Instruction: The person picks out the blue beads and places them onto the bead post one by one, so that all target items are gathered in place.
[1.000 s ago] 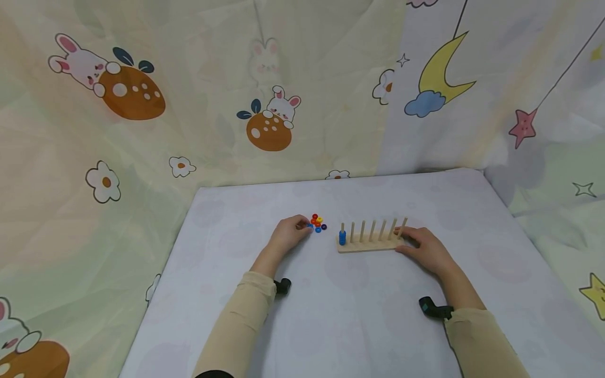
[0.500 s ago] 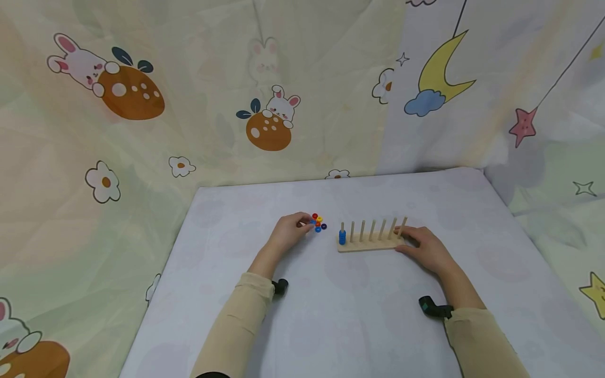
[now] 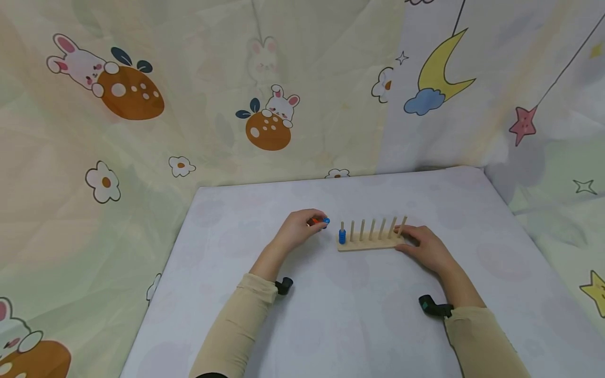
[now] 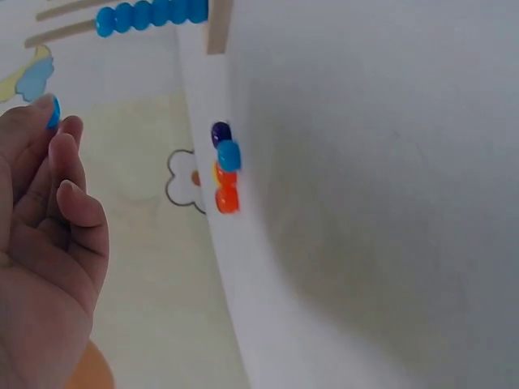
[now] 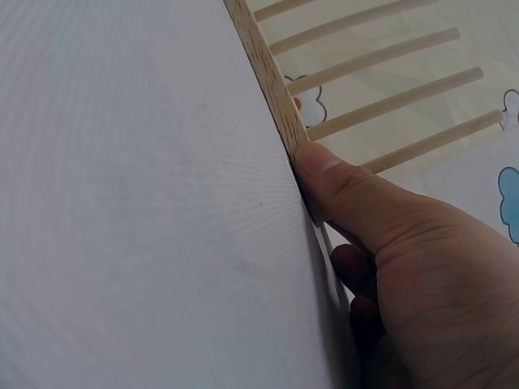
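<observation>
My left hand pinches a blue bead between thumb and fingertips, raised above the table left of the wooden peg rack. Below it, a small group of loose beads in orange, blue, yellow and dark purple lies on the cloth, mostly hidden by the hand in the head view. The rack's leftmost peg carries a stack of blue beads; its other pegs are bare. At the rack's right end my right hand grips the base, thumb along the front edge and fingers behind.
A white cloth-covered table lies under everything. Behind it rises a patterned fabric backdrop. Upright pegs stand in a row along the rack.
My left hand has lifted a blue bead from the loose group and moved right with it, toward the rack. My right hand and the rack have stayed in place.
</observation>
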{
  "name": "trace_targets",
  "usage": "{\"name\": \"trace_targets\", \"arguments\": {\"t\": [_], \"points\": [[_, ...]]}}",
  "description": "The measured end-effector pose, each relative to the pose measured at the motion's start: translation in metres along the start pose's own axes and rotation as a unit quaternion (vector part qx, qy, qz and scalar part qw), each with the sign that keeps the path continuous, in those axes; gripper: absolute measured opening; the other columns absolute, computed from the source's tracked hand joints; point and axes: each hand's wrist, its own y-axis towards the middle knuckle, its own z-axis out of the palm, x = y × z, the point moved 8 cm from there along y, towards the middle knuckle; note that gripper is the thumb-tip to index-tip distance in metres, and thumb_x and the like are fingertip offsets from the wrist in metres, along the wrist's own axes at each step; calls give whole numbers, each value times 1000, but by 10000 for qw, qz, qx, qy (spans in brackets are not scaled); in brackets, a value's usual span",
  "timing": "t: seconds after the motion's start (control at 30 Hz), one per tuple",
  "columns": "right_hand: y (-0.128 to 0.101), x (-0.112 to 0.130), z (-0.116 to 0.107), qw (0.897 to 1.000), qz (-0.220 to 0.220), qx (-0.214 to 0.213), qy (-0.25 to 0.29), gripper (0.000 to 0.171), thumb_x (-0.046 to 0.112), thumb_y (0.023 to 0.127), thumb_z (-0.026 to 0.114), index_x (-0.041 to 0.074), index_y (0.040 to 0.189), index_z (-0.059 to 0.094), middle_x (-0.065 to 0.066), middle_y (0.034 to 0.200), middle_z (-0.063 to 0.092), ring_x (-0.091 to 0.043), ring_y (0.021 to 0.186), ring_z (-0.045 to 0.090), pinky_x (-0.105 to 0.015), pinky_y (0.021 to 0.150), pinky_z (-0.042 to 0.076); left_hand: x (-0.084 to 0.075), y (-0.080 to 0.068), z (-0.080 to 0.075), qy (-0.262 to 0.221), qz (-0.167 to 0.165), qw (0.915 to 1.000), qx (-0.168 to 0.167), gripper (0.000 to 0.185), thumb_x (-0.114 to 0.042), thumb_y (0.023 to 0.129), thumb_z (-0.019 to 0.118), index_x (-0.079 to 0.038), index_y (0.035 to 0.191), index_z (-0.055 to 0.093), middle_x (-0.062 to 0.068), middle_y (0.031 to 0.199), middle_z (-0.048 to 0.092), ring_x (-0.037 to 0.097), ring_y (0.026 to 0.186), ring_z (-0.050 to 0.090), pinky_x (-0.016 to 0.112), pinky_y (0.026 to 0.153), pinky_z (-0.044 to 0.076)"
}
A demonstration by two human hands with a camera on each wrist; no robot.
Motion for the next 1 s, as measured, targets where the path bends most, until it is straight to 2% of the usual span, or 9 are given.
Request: {"name": "trace_targets", "arguments": {"t": [0.23, 0.37, 0.7, 1.0], "points": [[0, 0, 1, 10000, -23, -25, -49, 48, 39, 88, 73, 17, 130, 62, -15, 128, 62, -35, 118, 52, -58, 100, 39, -25, -1, -2, 146, 412, 9990, -46, 23, -35, 95, 66, -22, 114, 69, -10, 102, 69, 7, 85, 60, 22, 68, 51], [0, -1, 1, 10000, -11, -32, -41, 48, 39, 88, 74, 17, 130, 63, -15, 128, 62, -35, 118, 52, -58, 99, 39, -34, 0, 0, 165, 553, 9983, -31, 22, -35, 95, 66, -24, 114, 69, -10, 102, 68, 5, 84, 60, 22, 68, 51], [1, -2, 2, 10000, 25, -3, -29, 47, 37, 88, 74, 17, 129, 63, -15, 128, 62, -35, 119, 52, -58, 100, 39, -44, 2, 7, 108, 658, 9978, -35, 22, -33, 96, 66, -22, 114, 70, -9, 107, 69, 6, 85, 59, 21, 69, 50], [1, -2, 1, 10000, 67, 61, 5, 49, 39, 88, 74, 17, 130, 62, -14, 129, 61, -35, 121, 51, -59, 102, 38, -47, 2, 12, 98, 614, 9981, -13, 22, -32, 96, 65, -21, 116, 69, -7, 102, 69, 6, 83, 60, 21, 70, 50]]}}
